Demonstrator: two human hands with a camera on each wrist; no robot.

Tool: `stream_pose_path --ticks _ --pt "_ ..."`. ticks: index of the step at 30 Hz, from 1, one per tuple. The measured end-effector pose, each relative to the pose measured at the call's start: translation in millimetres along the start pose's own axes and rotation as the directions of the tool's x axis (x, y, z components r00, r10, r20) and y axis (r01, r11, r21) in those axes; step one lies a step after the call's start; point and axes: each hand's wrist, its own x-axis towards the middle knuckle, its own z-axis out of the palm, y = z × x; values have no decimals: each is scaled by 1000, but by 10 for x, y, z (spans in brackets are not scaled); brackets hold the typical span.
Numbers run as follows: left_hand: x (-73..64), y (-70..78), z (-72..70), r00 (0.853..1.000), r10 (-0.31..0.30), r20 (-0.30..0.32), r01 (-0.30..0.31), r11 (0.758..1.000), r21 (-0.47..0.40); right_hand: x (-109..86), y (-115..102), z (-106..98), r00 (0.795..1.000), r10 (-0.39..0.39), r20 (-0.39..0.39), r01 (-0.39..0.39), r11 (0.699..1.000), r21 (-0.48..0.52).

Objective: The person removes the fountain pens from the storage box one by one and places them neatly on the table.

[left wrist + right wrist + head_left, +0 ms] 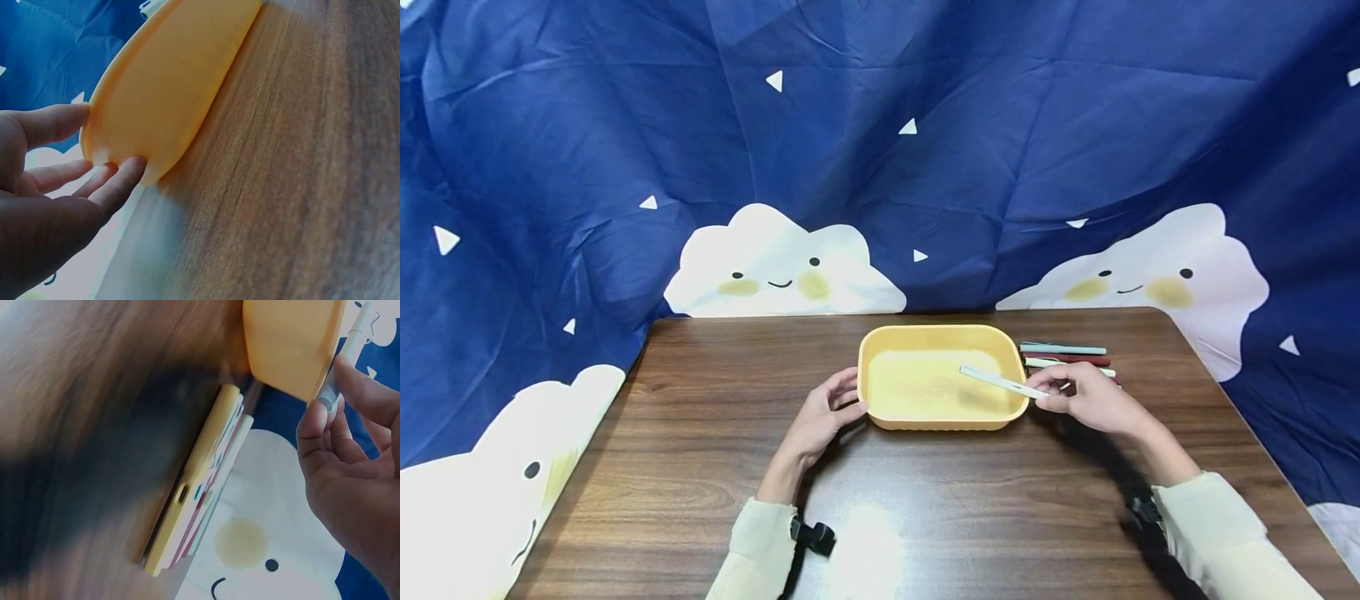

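A yellow plastic basin, rectangular with rounded corners, sits on the table; its inside shows bare in the head view. My left hand rests spread fingertips against its left side, from outside, as the left wrist view also shows on the basin's wall. Between thumb and fingers, my right hand pinches a slim white pen with a clip. That pen slants over the basin's right rim, its far end above the inside.
Several pens lie side by side right of the basin, among them a light blue pen, a dark red pen and a yellow pen. A blue cloth with clouds hangs behind the wooden table.
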Motion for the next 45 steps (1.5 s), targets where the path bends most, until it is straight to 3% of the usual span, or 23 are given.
stream_pose_path --ticks 8,19,45 --pt "-2 -11 -6 1000 6 -4 -6 1000 5 -115 83 -69 999 46 -3 -46 998 -34" --pt "0 20 19 1000 13 2 -13 1000 -17 -227 273 -121 1000 -23 -15 24 999 29" --pt "5 5 4 1000 8 12 -7 1000 -7 -471 599 -253 999 -4 -50 5 1000 9"
